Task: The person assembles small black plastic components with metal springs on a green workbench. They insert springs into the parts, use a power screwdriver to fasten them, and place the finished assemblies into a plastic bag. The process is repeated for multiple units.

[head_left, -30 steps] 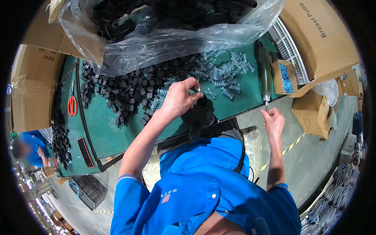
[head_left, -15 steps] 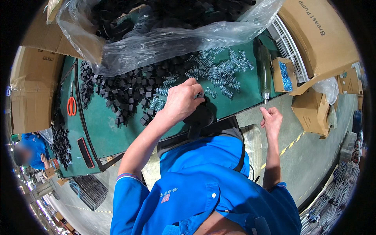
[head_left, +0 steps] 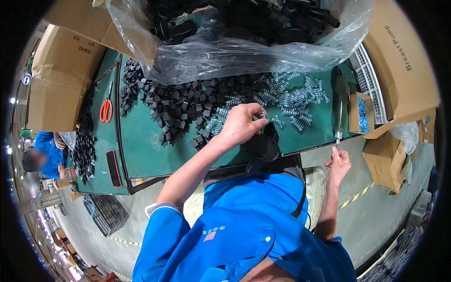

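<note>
Shiny coiled metal springs (head_left: 291,101) on a matt green table mat (head_left: 141,145). Small black plastic parts (head_left: 174,105), dull finish. Glossy, crinkled clear plastic bag (head_left: 225,51) over more black parts. Matt brown cardboard boxes (head_left: 61,70). Scissors (head_left: 106,109) with smooth orange plastic handles. Blue cloth shirt (head_left: 244,230), matt. Screwdriver tool (head_left: 340,105), dark matt plastic body.

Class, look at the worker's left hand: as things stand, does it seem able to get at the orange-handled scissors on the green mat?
Probably yes: the left hand is at the springs, and open green mat lies between it and the scissors, though it is a long sideways stretch.
</note>
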A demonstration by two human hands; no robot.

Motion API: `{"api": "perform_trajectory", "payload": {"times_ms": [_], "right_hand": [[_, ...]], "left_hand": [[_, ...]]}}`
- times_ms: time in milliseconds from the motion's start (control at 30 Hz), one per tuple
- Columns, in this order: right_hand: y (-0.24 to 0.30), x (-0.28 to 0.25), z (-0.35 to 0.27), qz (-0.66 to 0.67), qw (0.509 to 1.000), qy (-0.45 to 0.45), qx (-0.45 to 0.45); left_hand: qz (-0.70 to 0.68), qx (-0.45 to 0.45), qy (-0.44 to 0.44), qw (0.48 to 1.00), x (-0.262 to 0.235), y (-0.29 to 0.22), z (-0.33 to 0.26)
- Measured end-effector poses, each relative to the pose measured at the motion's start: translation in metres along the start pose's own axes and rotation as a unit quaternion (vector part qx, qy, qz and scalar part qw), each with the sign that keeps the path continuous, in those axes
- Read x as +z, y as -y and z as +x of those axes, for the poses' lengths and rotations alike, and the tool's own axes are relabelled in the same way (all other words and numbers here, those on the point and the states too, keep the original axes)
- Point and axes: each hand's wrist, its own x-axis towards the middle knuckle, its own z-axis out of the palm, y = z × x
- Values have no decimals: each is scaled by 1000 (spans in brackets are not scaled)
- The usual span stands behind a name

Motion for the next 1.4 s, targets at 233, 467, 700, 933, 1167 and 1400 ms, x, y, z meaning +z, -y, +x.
{"api": "perform_trajectory", "payload": {"times_ms": [233, 467, 700, 933, 1167, 1400], "right_hand": [[6, -2, -2, 21, 999, 30, 17], [7, -4, 0, 90, 995, 48, -1], [-19, -2, -22, 259, 957, 4, 132], [-16, -1, -20, 336, 933, 65, 115], [-14, -3, -24, 281, 953, 83, 72], [-11, 4, -28, 223, 973, 50, 7]], "left_hand": [[-93, -6, -17, 996, 8, -21, -3], [-39, 23, -4, 999, 16, -12, 0], [-32, 30, -6, 999, 12, 1, 0], [43, 58, -25, 997, 14, -3, -5], [-77, 46, -53, 995, 17, -1, -12], [-83, 37, -44, 995, 17, 0, -14]]}}
